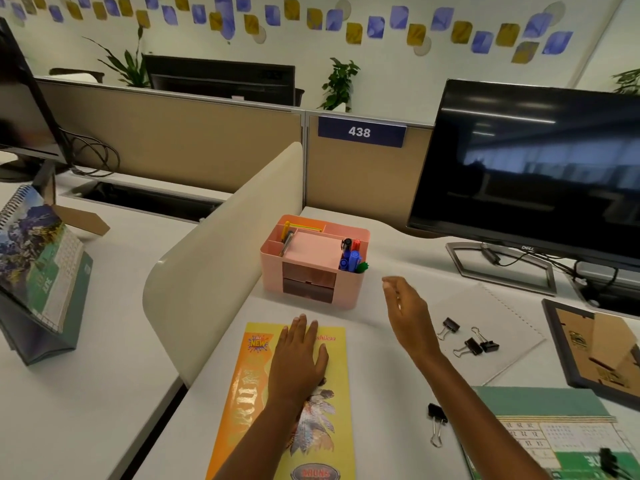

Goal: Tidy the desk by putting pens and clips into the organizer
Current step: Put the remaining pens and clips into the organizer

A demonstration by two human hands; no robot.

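A pink desk organizer [356, 292] stands at the back of the white desk, with blue, red and green markers [351, 259] upright in its right compartment and a pen in the left one. My left hand [299, 362] lies flat on a yellow magazine [239, 410], holding nothing. My right hand [405, 310] hovers open to the right of the organizer, empty. Three black binder clips [469, 339] lie together on a white sheet right of that hand. Another binder clip [437, 422] lies near my right forearm, and one more [611, 462] rests on the green calendar.
A Dell monitor [540, 174] stands at the back right on its stand. A picture frame [599, 351] lies face down at the right edge. A green calendar [554, 431] lies front right. A cream divider [214, 258] borders the desk's left side, with a standing calendar [38, 268] beyond.
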